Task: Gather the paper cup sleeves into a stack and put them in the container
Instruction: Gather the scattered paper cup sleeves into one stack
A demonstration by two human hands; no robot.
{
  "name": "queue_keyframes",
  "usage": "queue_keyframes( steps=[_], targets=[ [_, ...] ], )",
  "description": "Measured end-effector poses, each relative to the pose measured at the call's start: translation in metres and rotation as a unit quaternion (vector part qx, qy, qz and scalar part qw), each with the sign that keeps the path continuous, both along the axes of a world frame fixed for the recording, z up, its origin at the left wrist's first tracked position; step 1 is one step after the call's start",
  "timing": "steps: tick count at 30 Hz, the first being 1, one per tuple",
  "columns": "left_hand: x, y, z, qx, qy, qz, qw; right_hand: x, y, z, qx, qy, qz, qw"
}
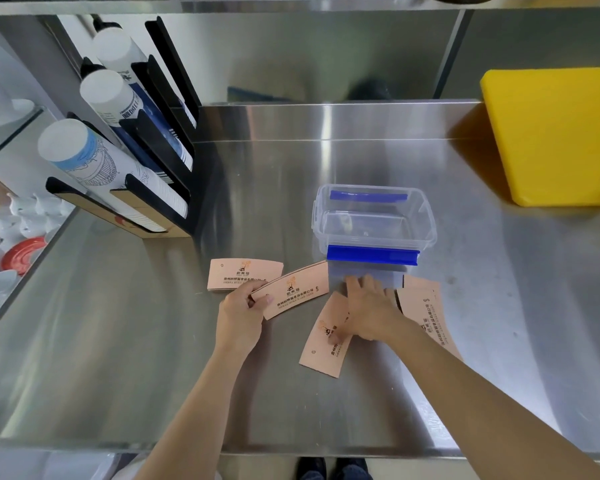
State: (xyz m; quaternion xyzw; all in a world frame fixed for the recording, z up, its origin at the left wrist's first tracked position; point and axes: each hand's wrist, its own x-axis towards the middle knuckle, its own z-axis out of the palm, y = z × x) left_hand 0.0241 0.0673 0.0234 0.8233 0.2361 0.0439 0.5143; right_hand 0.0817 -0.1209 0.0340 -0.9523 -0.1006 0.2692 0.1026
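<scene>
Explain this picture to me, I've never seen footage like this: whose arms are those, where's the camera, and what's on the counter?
There is no machine: the arms belong to a person wearing a camera on their head, looking down at a steel counter. The left hand pinches one peach paper cup sleeve. The right hand rests flat on another sleeve. More sleeves lie at the left and right. Behind them stands an empty clear container with blue clips. A cup rack stands at the left, a yellow board at the right.
</scene>
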Motion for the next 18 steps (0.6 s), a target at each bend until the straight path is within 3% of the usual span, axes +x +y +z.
queue_keyframes(
  steps=[6,9,11,14,18],
  targets=[
    [0.003,0.002,0.003,-0.021,-0.012,-0.009,1.000,0.009,0.001,0.010,0.072,0.087,-0.002,0.994],
    [0.003,0.003,0.003,-0.014,-0.015,-0.020,1.000,0.014,-0.013,0.014,0.279,0.087,-0.108,0.950],
    [0.003,0.004,0.002,-0.006,-0.010,-0.029,1.000,0.018,-0.020,0.015,0.350,0.022,-0.178,0.920],
    [0.004,0.008,0.000,-0.015,0.000,-0.045,0.999,0.019,-0.015,0.009,0.299,-0.040,-0.158,0.940],
    [0.006,0.012,-0.001,-0.001,0.018,-0.111,0.994,0.013,-0.005,0.000,0.284,-0.030,-0.103,0.953]
  ],
)
